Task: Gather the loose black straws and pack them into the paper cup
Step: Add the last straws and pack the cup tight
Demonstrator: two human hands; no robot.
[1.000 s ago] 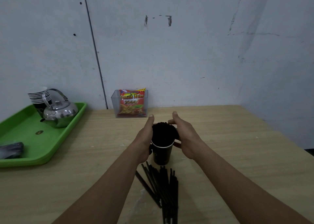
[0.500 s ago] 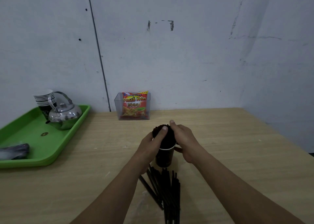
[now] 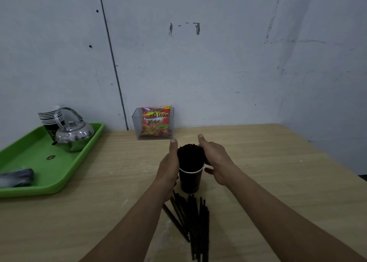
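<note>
Thumbs lifted off, left hand (image 3: 168, 163) and right hand (image 3: 215, 159) cupping upright straw bundle (image 3: 191, 155) (cup (image 3: 191, 180) vertical)

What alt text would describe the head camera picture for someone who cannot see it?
Two hands, left hand and right hand, cup a bundle of black straws standing in a dark paper cup on a wooden table. More loose straws lie nearer the camera.

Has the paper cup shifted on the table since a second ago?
No. The paper cup stays just beyond the loose straws, in line with the snack box.
</note>
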